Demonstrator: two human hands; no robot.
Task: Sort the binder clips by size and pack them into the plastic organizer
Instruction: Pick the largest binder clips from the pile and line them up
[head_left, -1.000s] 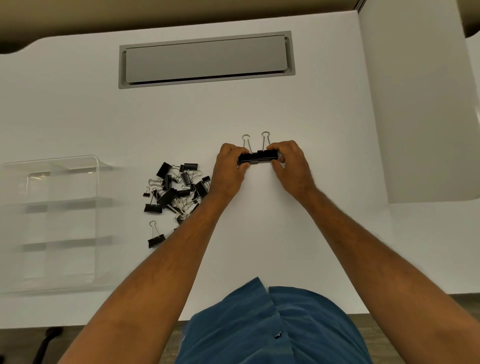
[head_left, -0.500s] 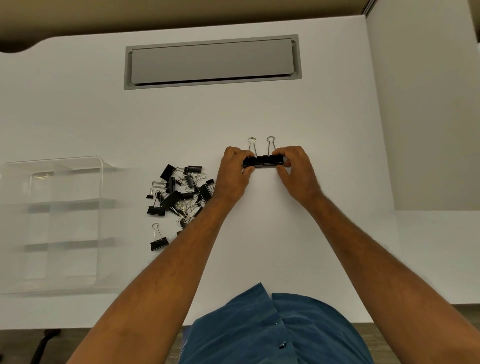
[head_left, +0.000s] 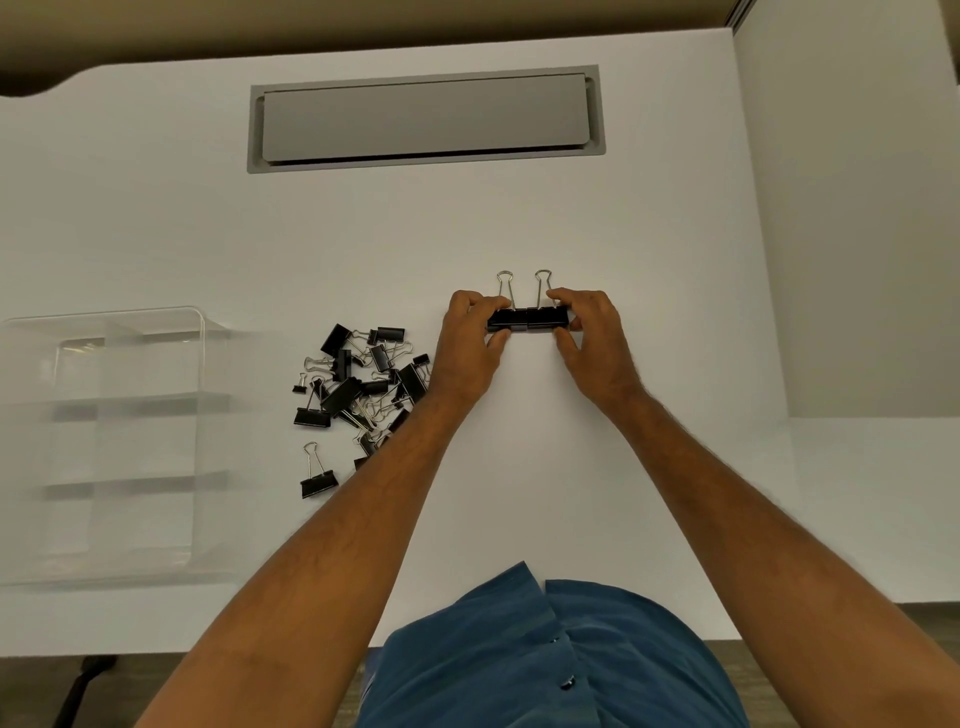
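Two large binder clips (head_left: 527, 318) are held end to end on the white desk (head_left: 571, 218), the left hand (head_left: 470, 338) pinching one, the right hand (head_left: 589, 332) the other. The clear organizer (head_left: 200, 364) lies far left, past the clip pile (head_left: 363, 387), nearer the left hand.

A white desk (head_left: 519, 218) fills most of the view, its surface smooth and evenly lit. Set into it near the far edge is a long grey cable hatch (head_left: 426, 118) with its flap closed. A pale panel (head_left: 852, 208) stands along the right side. Beyond the far edge lies tan floor (head_left: 311, 26), and dark wood-look flooring (head_left: 924, 623) shows at the near edge.
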